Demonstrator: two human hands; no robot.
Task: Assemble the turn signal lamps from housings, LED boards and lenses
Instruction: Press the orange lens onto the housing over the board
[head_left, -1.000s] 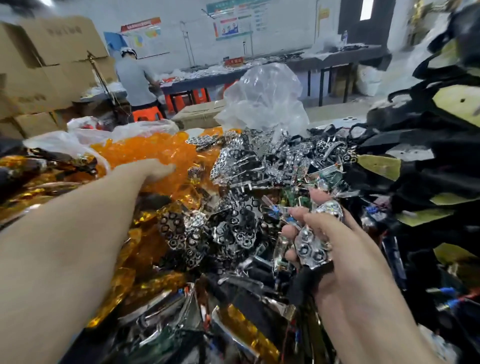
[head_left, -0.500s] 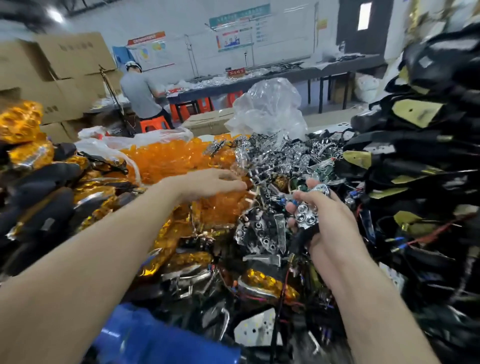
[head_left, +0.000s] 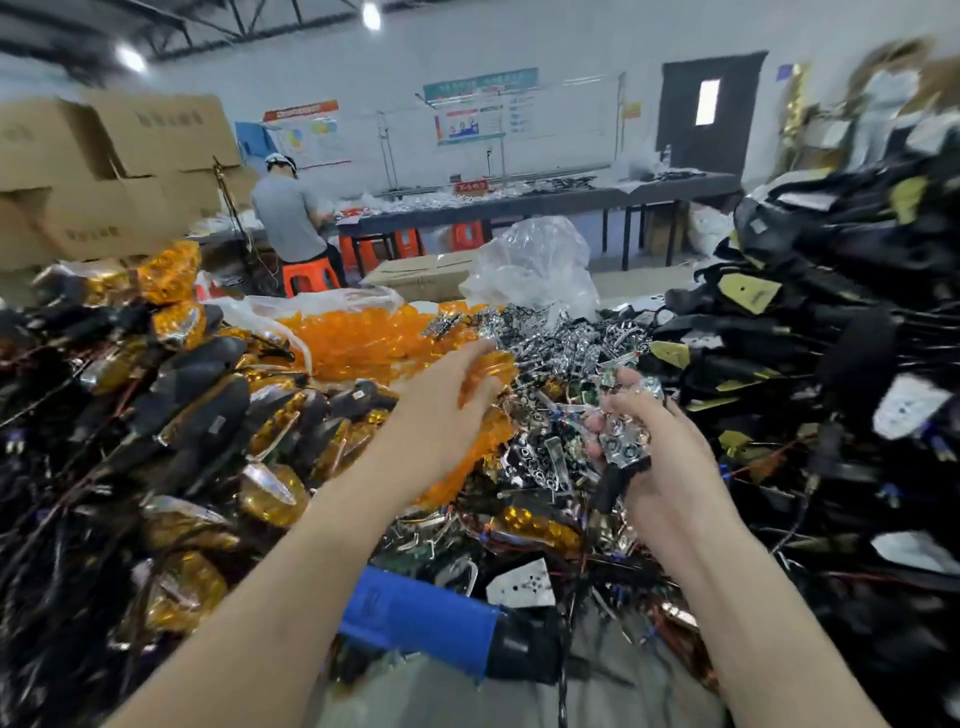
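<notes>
Just this side of the heap of chrome reflectors (head_left: 561, 338), the right hand (head_left: 660, 467) curls its fingers round a black housing (head_left: 615, 483) with a chrome insert showing on top. Level with the heap's left edge, the left hand (head_left: 441, 415) grips an amber lens (head_left: 488, 371), and the amber lens pile (head_left: 363, 343) lies beyond it, left of the heap. The step looks like fitting lens to housing: hold the housing steady, match outlines, press evenly round the rim, and first check the LED board, which I cannot see.
</notes>
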